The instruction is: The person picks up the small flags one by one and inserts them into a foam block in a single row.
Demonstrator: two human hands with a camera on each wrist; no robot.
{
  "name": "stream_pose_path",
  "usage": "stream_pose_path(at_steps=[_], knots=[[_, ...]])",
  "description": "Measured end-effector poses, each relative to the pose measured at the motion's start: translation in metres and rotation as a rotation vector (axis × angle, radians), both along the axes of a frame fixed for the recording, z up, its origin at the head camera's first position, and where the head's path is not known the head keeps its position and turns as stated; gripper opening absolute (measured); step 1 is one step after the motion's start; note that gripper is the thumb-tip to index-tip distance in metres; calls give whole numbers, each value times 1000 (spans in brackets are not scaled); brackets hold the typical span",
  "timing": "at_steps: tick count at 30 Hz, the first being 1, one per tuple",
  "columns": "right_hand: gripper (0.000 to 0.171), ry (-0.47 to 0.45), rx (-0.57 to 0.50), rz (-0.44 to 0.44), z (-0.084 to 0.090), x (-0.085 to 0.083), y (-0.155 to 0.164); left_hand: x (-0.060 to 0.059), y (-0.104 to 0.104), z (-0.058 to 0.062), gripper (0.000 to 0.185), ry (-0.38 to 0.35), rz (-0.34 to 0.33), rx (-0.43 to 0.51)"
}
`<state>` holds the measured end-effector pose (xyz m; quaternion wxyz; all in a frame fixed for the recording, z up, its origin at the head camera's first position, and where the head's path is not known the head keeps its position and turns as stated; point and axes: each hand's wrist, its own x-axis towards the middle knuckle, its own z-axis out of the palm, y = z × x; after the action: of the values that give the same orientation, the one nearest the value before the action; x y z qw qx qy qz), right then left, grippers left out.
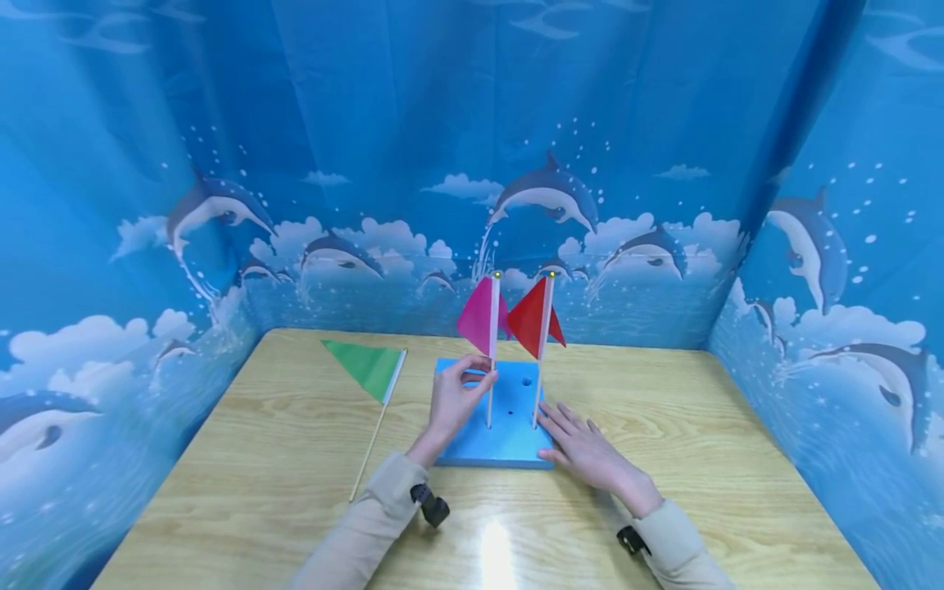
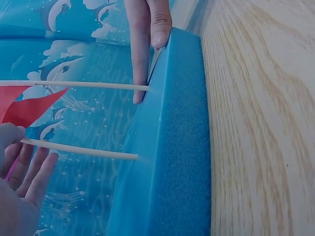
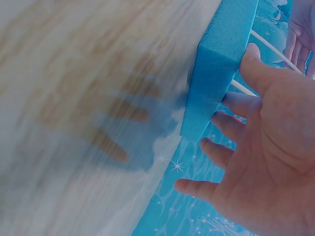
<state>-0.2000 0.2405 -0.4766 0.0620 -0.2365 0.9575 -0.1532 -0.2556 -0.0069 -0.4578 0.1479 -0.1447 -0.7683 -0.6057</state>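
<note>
A blue foam block (image 1: 509, 438) lies on the wooden table (image 1: 664, 426). Two flags stand in it, a pink flag (image 1: 478, 321) and a red flag (image 1: 531, 318). My left hand (image 1: 483, 370) pinches the pink flag's stick (image 2: 83, 150) between thumb and fingers, just under the cloth. My right hand (image 1: 564, 422) lies flat with straight fingers on the block's right front corner, beside the red flag's stick (image 2: 74, 84). The right wrist view has those fingers (image 3: 231, 103) against the block's side (image 3: 219, 64). A green flag (image 1: 365, 367) lies flat on the table, left of the block.
Blue dolphin-print curtains (image 1: 221, 164) wall in the table at the back and on both sides. The block has more holes (image 1: 527, 382) behind the standing flags. The green flag's thin stick (image 1: 369, 451) reaches toward the front left.
</note>
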Motion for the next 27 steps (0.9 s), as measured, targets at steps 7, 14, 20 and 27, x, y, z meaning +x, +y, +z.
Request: stream_pose_path(at_steps=[7,14,20,27], knots=[[67,-8,-9,5,2,2,-3,1,-9,3,21,-74,-16,83],[67,1,-2,5,3,3,-2,-2,-41,11,25,-122,-18,233],[67,-2,5,5,2,1,0,-2,-77,17,32,-215,16,285],[66,11,-3,22,3,2,0,1,-117,14,33,-346,119,242]])
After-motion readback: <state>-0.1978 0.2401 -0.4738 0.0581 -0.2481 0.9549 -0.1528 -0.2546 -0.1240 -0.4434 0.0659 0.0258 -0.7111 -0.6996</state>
